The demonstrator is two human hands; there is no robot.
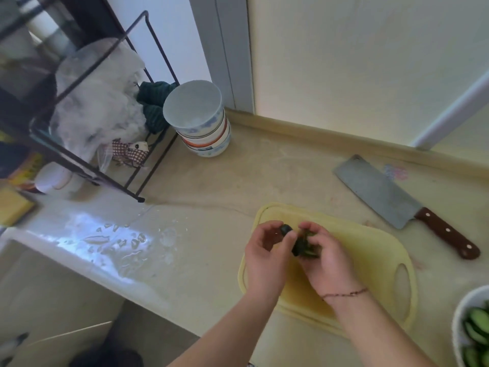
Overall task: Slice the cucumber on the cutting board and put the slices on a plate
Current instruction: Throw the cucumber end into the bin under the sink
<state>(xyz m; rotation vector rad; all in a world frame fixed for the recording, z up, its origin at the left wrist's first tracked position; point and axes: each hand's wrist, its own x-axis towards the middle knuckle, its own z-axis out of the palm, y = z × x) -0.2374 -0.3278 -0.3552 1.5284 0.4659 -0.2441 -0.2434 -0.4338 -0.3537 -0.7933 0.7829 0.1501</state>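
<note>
Landmark: we take the yellow cutting board (370, 250) as our reference; it lies flat on the beige counter (211, 186), its handle slot at the right end.
Left hand: our left hand (267, 250) hovers over the board's left part, fingers curled, pinching a small dark cucumber end (286, 230) between thumb and fingertips.
Right hand: our right hand (328, 258) sits just beside the left one, over the board's middle, fingers curled round a small bunch of dark green cucumber pieces (307, 247); a thin red string circles its wrist.
Contact: we see the two hands touching or nearly touching at the fingertips; which, we cannot tell.
Cucumber slices: we find a heap of green slices (476, 329) in a white plate (457, 313) off the board's right near corner, cut by the frame edge.
Cleaver: a broad-bladed cleaver (383, 194) with a brown riveted handle lies flat on the counter beyond the board's far right side, apart from it, blade pointing away to the left.
Bowls: a stack of white patterned bowls (203, 120) stands well beyond the board's far left corner, against the wall.
Rack: a black wire rack (87, 115) holding a clear plastic bag (100, 102) and a dark green cloth (153, 102) stands left of the bowls.
Wet patch: we notice water drops (113, 239) shining on the counter to the board's left.
Sponge: a yellow sponge (13, 205) lies far left of the board, at the frame edge.
</note>
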